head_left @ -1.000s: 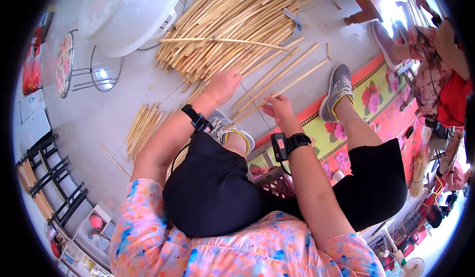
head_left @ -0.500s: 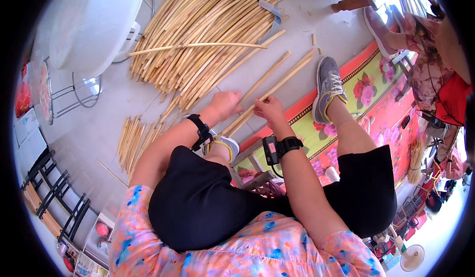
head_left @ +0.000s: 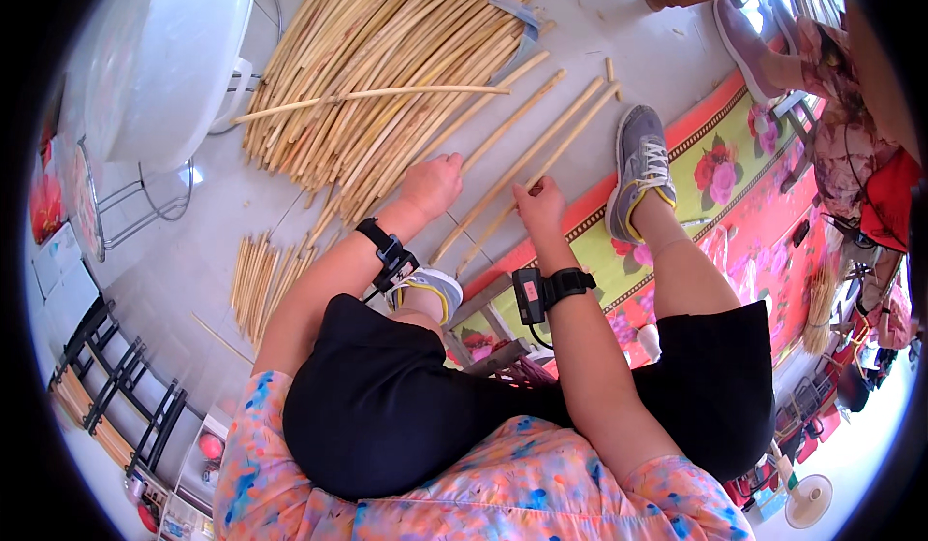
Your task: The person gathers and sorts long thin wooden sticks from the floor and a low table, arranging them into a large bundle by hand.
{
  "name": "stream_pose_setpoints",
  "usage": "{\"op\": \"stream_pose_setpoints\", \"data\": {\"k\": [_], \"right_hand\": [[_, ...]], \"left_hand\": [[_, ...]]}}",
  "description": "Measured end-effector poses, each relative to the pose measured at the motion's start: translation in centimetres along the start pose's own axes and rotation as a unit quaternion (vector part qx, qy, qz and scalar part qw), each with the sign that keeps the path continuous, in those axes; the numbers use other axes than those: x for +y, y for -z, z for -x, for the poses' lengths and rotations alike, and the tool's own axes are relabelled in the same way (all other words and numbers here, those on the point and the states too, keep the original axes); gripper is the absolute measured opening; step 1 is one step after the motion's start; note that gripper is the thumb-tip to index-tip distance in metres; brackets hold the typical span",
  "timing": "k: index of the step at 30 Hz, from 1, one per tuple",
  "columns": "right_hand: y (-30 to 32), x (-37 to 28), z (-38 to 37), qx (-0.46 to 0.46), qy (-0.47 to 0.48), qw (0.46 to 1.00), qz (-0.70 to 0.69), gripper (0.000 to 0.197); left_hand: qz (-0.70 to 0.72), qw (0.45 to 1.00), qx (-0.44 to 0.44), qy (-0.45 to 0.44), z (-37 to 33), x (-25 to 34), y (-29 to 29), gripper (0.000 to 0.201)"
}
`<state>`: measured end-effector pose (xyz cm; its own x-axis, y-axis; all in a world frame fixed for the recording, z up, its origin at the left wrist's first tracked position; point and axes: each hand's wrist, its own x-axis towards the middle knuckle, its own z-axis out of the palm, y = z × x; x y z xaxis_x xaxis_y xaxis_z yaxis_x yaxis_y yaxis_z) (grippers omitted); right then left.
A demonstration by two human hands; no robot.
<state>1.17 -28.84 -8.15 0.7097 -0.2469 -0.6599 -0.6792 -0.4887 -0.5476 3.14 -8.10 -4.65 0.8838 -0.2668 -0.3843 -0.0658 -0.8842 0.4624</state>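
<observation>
My left hand [head_left: 432, 191] is closed around the near end of a thin pale wooden stick [head_left: 517, 118], which slants away to the far right. My right hand [head_left: 541, 206] pinches another stick [head_left: 568, 143] partway along; its near end reaches down between my hands. Between these two, a third stick [head_left: 530, 158] lies on the floor roughly parallel to them. Beyond my left hand spreads a large heap of long sticks [head_left: 377, 67], with one stick [head_left: 367, 92] lying across its top. A bundle of shorter sticks [head_left: 259, 275] sits left of my left forearm.
A large whitish tub [head_left: 174, 48] stands at the far left by a wire-legged stool [head_left: 145, 198]. On the right lies a floral mat [head_left: 710, 174] beside my shoe [head_left: 642, 154]. Another person's leg [head_left: 783, 77] shows at upper right. A grey strip [head_left: 522, 33] lies on the heap.
My left hand has moved away and slightly left with its stick. The two sticks near my right hand, close together before, are now apart, my right hand's one farther right.
</observation>
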Motion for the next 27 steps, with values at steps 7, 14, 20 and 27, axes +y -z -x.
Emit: {"op": "stream_pose_setpoints", "data": {"k": [7, 14, 20, 27], "right_hand": [[-0.5, 2.6, -0.7, 0.032, -0.022, 0.998, -0.048, 0.034], [-1.0, 2.1, -0.3, 0.005, -0.045, 0.998, -0.034, 0.031], [-1.1, 2.5, 0.1, 0.002, -0.042, 0.997, -0.064, 0.026], [-0.9, 1.5, 0.4, -0.014, -0.071, 0.988, -0.139, 0.019]], "left_hand": [[0.002, 0.999, -0.045, 0.013, 0.7, 1.0, -0.3, 0.022], [0.021, 0.998, -0.051, 0.002, 0.9, 0.7, -0.6, 0.022], [0.023, 1.0, 0.021, 0.004, 0.6, 0.3, 0.0, 0.019], [-0.125, 0.987, 0.075, 0.061, -0.3, -2.4, 0.9, 0.008]]}}
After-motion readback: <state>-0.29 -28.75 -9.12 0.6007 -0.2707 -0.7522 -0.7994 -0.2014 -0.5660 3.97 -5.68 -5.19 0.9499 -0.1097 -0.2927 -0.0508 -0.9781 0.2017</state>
